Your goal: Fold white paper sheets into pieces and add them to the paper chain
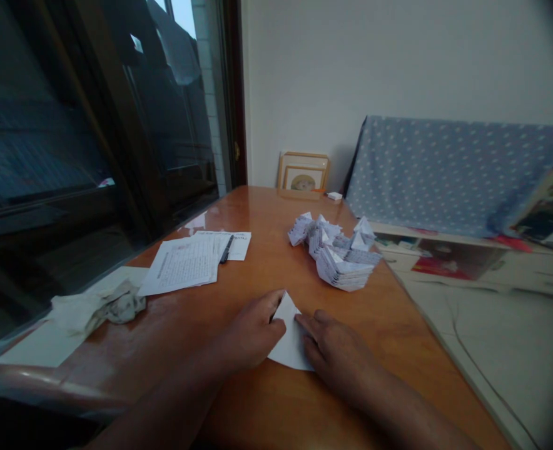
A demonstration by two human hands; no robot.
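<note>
A folded sheet of white paper point(289, 342) with a pointed top lies near the front of the wooden table, between my two hands. My left hand point(258, 328) grips its left edge, the thumb on top and the other fingers curled at the side. On the right edge, my right hand point(333, 347) pinches the paper, its index finger resting on the upper part. Beyond them stand several folded paper pieces point(344, 272), printed with text and nested in stacks with pointed tips.
Printed sheets point(182, 262) with a black pen point(226, 249) lie left on the table point(262, 219). Crumpled tissue point(82, 310) sits nearer me. A small white box point(334, 195) is at the far end, before a framed picture point(303, 170). Right stands a cloth-covered object point(450, 175).
</note>
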